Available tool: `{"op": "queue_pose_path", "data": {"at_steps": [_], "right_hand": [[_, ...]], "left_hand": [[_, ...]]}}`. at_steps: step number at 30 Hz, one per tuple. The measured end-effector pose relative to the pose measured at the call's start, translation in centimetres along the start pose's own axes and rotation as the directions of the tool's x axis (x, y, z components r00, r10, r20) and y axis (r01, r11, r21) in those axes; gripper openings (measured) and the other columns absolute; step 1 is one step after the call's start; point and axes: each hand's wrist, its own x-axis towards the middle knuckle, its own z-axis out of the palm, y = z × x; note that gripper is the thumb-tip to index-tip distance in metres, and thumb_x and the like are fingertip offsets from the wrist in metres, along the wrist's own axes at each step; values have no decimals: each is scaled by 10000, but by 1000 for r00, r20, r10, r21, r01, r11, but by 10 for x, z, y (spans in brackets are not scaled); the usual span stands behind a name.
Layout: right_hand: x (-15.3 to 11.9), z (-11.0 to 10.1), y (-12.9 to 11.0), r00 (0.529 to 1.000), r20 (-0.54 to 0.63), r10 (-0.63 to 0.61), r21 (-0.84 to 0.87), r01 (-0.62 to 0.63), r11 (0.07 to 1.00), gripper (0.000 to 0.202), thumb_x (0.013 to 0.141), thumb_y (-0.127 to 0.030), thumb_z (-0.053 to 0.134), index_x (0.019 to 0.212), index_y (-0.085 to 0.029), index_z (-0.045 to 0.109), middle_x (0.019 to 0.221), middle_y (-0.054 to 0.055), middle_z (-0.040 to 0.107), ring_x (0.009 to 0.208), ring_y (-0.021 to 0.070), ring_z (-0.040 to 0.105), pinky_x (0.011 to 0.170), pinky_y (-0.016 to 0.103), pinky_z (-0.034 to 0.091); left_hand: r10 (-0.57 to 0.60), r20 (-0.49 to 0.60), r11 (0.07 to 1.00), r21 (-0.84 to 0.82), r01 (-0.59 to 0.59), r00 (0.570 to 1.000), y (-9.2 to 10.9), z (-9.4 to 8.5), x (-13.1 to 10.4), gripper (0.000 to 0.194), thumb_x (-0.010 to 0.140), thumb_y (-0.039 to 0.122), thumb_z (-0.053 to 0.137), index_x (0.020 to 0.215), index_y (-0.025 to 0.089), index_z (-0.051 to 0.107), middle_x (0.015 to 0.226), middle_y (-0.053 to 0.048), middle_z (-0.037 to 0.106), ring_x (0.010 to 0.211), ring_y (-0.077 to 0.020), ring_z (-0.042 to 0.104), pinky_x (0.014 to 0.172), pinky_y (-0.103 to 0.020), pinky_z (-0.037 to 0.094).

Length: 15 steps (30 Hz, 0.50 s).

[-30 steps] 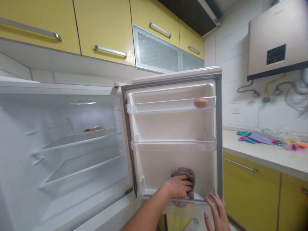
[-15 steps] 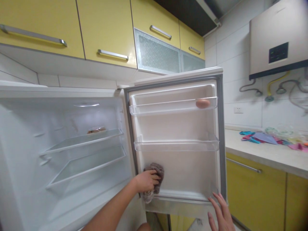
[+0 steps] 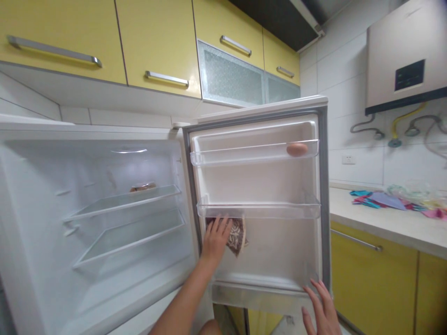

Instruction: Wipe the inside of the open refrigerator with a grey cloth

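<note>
My left hand presses a brown patterned cloth flat against the inner wall of the open fridge door, just under the middle door shelf. Fingers are spread over the cloth. My right hand rests with fingers apart at the door's lower right corner, beside the bottom door shelf. An egg lies in the top door shelf at the right.
The fridge interior stands open at left with glass shelves and a small brown item on the upper one. Yellow cabinets hang above. A counter with colourful cloths is at right; a water heater hangs on the wall.
My left hand has carried the cloth from the bottom right of the door to the left, then up to just under the middle shelf. My right hand has stayed put.
</note>
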Motion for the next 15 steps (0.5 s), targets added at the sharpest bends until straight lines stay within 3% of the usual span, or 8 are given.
{"op": "queue_pose_path", "data": {"at_steps": [5, 7, 9, 12, 15], "right_hand": [[-1, 1, 0, 1000, 22, 12, 14, -12, 1000, 434, 949, -295, 490, 1375, -224, 442, 1505, 169, 407, 1426, 380, 403, 1043, 537, 505], [0, 2, 0, 999, 24, 21, 20, -22, 1000, 428, 950, -296, 489, 1370, -221, 444, 1501, 171, 407, 1433, 380, 390, 1048, 543, 499], [1, 3, -1, 1000, 6, 22, 23, -22, 999, 413, 954, -305, 478, 1357, -218, 449, 1490, 174, 413, 1425, 382, 395, 1040, 551, 501], [4, 4, -3, 1000, -27, 10, 11, -10, 1000, 394, 953, -310, 471, 1334, -211, 459, 1467, 182, 429, 1397, 388, 423, 1005, 553, 518], [5, 5, -5, 999, -42, 14, -6, -15, 1000, 393, 941, -297, 483, 1320, -195, 462, 1447, 197, 440, 1379, 403, 437, 990, 563, 524]], "left_hand": [[-281, 33, 958, -50, 282, 959, 45, 11, -23, 612, 797, -12, 501, 1344, 258, 551, 1433, -114, 554, 1374, -284, 476, 1047, -472, 534], [-343, 158, 934, -47, 354, 926, 54, 11, -31, 582, 763, -9, 548, 1286, 246, 573, 1342, -123, 582, 1272, -282, 546, 962, -436, 577], [-378, 350, 909, -33, 415, 857, 58, 11, -38, 586, 731, -9, 579, 1277, 204, 565, 1271, -148, 603, 1169, -279, 604, 887, -397, 592], [-344, 542, 902, -36, 430, 767, 60, 14, -46, 569, 725, -26, 557, 1274, 122, 567, 1160, -198, 655, 1075, -291, 665, 851, -396, 586], [-168, 596, 930, -169, 327, 785, 65, 21, -46, 460, 720, -3, 582, 1160, 112, 649, 1044, -190, 719, 959, -278, 716, 812, -381, 589]]}}
